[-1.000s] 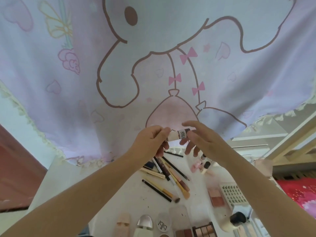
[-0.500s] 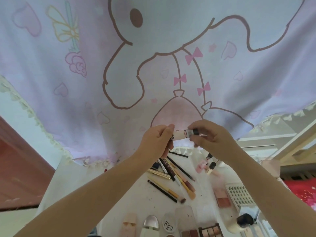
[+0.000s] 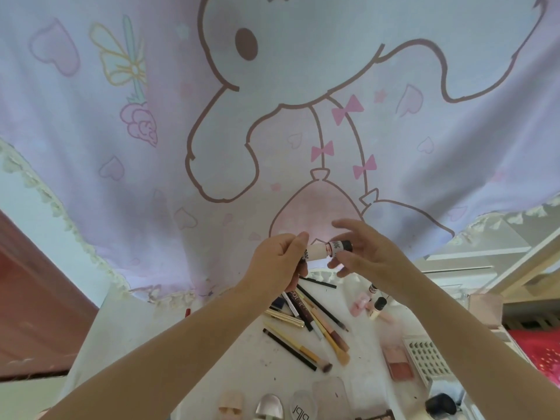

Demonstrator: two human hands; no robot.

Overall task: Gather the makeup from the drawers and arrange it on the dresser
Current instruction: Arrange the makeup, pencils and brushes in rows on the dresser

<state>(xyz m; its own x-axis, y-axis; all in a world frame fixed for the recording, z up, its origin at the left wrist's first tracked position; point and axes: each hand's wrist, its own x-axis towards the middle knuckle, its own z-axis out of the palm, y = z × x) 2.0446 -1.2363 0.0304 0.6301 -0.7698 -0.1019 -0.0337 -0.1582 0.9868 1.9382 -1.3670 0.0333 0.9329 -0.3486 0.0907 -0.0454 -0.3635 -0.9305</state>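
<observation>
Beige tube (image 3: 318, 255) is held crosswise by curled left hand (image 3: 280, 262), its dark cap (image 3: 344, 246) pointed into the loosely spread right hand (image 3: 368, 253).

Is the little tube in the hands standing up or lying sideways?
Sideways. The tube lies level, the left hand gripping its pale end, its black cap pointing at the right hand.

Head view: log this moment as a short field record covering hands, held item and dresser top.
left hand: left hand grips the pale end of the small tube
right hand: right hand at the tube's dark cap, fingers spread; grip unclear
tube: held level above the dresser
dresser top: pencils and brushes, blush palette, small bottles
backdrop: cartoon curtain
</observation>
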